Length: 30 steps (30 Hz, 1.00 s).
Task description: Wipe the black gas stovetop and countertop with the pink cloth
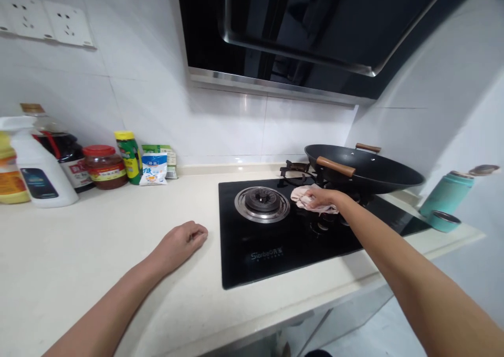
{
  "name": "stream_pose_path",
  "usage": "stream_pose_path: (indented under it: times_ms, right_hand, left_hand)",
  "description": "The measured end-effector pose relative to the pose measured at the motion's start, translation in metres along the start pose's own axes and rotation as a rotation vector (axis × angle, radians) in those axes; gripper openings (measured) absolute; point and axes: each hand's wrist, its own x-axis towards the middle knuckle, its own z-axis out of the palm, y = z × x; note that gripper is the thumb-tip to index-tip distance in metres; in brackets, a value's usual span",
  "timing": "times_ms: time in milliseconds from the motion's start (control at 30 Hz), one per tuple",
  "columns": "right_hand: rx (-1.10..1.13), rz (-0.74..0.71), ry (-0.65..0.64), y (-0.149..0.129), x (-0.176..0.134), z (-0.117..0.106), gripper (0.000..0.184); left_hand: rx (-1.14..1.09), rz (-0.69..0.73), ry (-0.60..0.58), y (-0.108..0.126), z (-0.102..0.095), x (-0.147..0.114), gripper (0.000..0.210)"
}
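Bunched under my right hand is a pale pink cloth, pressed on the black glass gas hob. The hand's fingers are closed on the cloth, just right of the exposed round burner. My left hand rests on the pale worktop, left of the hob, with its fingers curled in and nothing seen in them. A black wok with wooden handles sits over the hob's right side, close beyond my right hand. Behind the cloth lies a dark pan support, off the left burner.
Along the wall at left stand a white spray bottle, a dark sauce bottle, a red-lidded jar, a green and yellow container and a salt packet. At right is a teal holder. A range hood hangs above.
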Motion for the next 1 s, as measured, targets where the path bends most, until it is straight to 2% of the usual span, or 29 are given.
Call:
stream_pose_path:
  times_ms: [133,267,400,500,633,700,767,833,867,900,1000]
  right_hand:
    - [-0.051,0.009,-0.016,-0.023,0.017,-0.006,0.040]
    - [-0.071,-0.025,-0.028,-0.049,0.005,-0.003,0.048]
    - [-0.101,-0.115,0.036,-0.085,-0.033,0.008,0.060]
    - [-0.079,-0.217,0.146,-0.117,-0.070,0.022,0.056]
    - [0.112,-0.366,0.283,-0.157,-0.120,0.050,0.046]
    - [0.230,-0.378,0.320,-0.169,-0.140,0.061,0.050]
    - [0.321,-0.337,0.335,-0.171,-0.154,0.067,0.072]
    - [0.360,-0.274,0.334,-0.161,-0.165,0.068,0.091]
    - [0.361,-0.241,0.333,-0.152,-0.169,0.068,0.090]
    - [0.348,-0.213,0.332,-0.140,-0.174,0.068,0.081]
    - [0.279,-0.141,0.352,-0.094,-0.188,0.071,0.044]
  left_hand:
    - [-0.003,-0.018,-0.005,0.006,-0.003,-0.003,0.037]
    - [-0.002,-0.009,-0.002,0.009,-0.005,-0.005,0.037]
    - [-0.004,-0.002,0.003,0.008,-0.005,-0.005,0.037]
    - [-0.002,0.003,0.002,0.005,-0.004,-0.004,0.038]
    - [-0.018,0.024,0.003,-0.001,-0.004,-0.002,0.040]
    - [-0.030,0.020,0.008,-0.004,-0.005,-0.001,0.042]
    - [-0.038,0.010,0.015,-0.006,-0.007,0.000,0.044]
    - [-0.046,-0.003,0.020,-0.007,-0.008,0.000,0.045]
    - [-0.048,-0.010,0.019,-0.007,-0.009,0.000,0.046]
    - [-0.047,-0.015,0.017,-0.007,-0.009,0.001,0.046]
    - [-0.041,-0.020,0.006,-0.006,-0.008,0.001,0.047]
